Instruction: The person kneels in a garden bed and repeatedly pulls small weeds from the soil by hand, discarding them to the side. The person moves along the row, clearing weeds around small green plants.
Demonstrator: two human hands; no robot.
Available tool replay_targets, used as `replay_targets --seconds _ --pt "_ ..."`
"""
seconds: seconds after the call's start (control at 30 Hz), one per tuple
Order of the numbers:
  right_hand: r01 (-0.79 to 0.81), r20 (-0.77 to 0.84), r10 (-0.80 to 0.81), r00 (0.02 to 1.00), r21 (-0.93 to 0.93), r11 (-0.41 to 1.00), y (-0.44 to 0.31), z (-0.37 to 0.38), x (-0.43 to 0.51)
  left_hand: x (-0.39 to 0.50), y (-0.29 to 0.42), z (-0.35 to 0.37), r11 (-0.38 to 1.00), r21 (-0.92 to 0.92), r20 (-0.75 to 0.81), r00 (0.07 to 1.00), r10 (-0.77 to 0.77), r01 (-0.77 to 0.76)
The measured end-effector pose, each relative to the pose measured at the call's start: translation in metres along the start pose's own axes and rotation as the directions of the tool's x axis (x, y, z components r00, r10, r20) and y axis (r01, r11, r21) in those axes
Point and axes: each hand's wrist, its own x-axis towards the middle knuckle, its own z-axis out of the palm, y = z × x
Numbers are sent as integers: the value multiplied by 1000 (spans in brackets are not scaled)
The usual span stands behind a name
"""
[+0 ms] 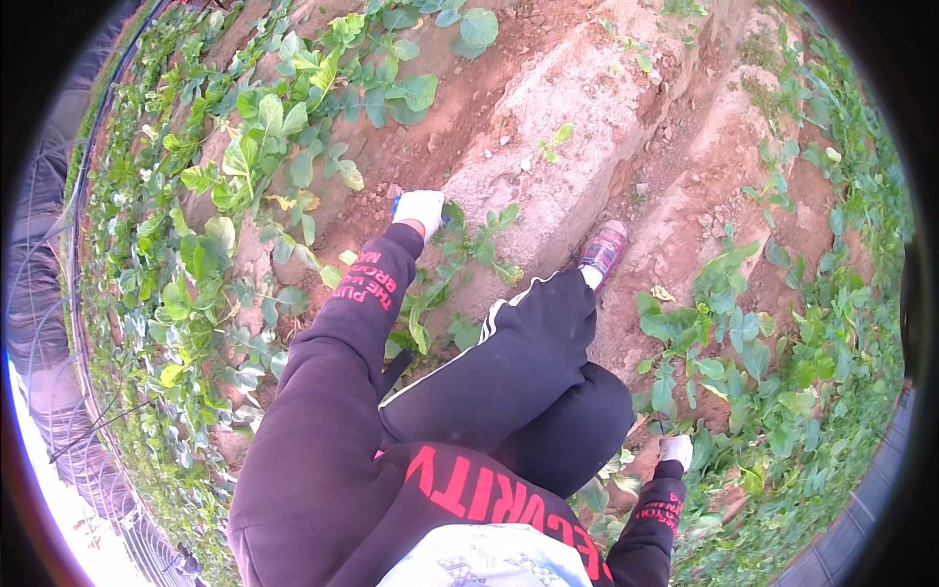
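My left hand, in a white glove with blue at its edges, is low over the soil, beside a leafy green plant. Its fingers are turned away from view, so whether it holds anything does not show. My right hand, in a white glove, is at the lower right, beside broad green leaves. Its fingers are hidden too. Between my arms are my bent legs in black trousers with white side stripes, and one reddish checked shoe on the ground.
Pale raised soil ridges run up the view with a furrow between them. Dense leafy plants cover the left side, more the right. Dark sheeting and thin curved lines lie along the far left edge.
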Motion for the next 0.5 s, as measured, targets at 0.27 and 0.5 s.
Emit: replay_targets --seconds 0.27,0.5 --pt "34 -43 -36 998 -60 998 11 14 13 4 10 18 999 37 -110 994 -2 6" --pt "-5 -57 4 998 -16 1000 11 15 15 3 0 -9 998 -63 -106 994 -5 -1"
